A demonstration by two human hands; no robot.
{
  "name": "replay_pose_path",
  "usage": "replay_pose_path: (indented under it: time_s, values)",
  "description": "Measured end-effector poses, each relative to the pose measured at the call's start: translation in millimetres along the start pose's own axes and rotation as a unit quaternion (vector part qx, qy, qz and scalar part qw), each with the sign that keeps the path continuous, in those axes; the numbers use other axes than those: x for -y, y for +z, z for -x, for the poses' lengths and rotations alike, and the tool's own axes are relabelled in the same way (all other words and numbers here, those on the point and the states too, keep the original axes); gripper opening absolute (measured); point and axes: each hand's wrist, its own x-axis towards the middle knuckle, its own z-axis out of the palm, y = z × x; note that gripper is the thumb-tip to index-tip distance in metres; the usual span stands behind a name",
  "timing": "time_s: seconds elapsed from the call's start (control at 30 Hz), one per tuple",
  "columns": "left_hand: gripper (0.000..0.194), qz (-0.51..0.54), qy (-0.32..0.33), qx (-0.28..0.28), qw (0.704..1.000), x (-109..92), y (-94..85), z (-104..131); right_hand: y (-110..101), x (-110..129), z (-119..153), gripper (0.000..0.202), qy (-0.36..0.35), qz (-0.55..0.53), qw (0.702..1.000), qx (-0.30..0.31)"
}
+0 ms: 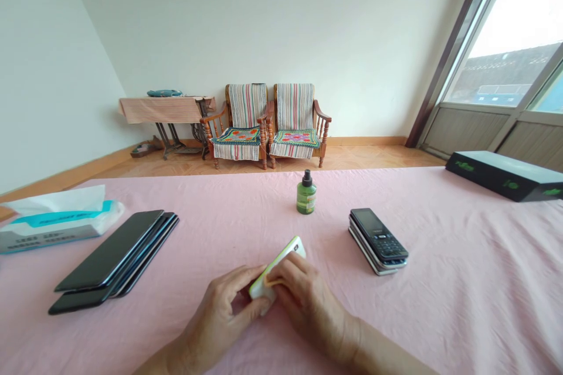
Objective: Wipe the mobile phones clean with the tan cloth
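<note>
A white mobile phone (297, 248) with a lime-green edge is held up at a slant above the pink cloth. My left hand (229, 302) grips its lower end between thumb and fingers. Against the phone's white face, the bent fingers of my right hand (310, 299) are pressed together. A sliver of something thin and yellowish shows under those fingers; most of it is hidden, so its kind is unclear. Beyond the hands stands a green spray bottle (307, 196) with a black top. To the right lies a stack of keypad phones (379, 240).
A pile of dark smartphones (114, 252) lies at the left, with a tissue pack (61, 222) behind it. A black and white box (505, 176) sits at the far right. The pink tablecloth (440, 316) has folds at right. Two wooden chairs (323, 120) stand beyond the table.
</note>
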Motion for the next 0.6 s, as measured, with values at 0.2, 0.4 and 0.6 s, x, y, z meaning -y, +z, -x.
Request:
replay_pose_path:
  time_s: [0.2,0.4,0.6]
  values:
    - [0.036,-0.022,0.005,-0.007,1.0,2,0.4,1,-22,-33,-11,0.022,0.076,0.085,0.987,-0.115]
    - [0.038,0.009,-0.015,-0.001,1.0,-1,0.7,0,-10,-17,1,0.028,0.032,0.096,0.995,-0.004]
    - [0.034,0.005,-0.019,-0.003,1.0,0,-0.1,0,-17,-23,-3,0.027,0.05,0.117,0.992,0.004]
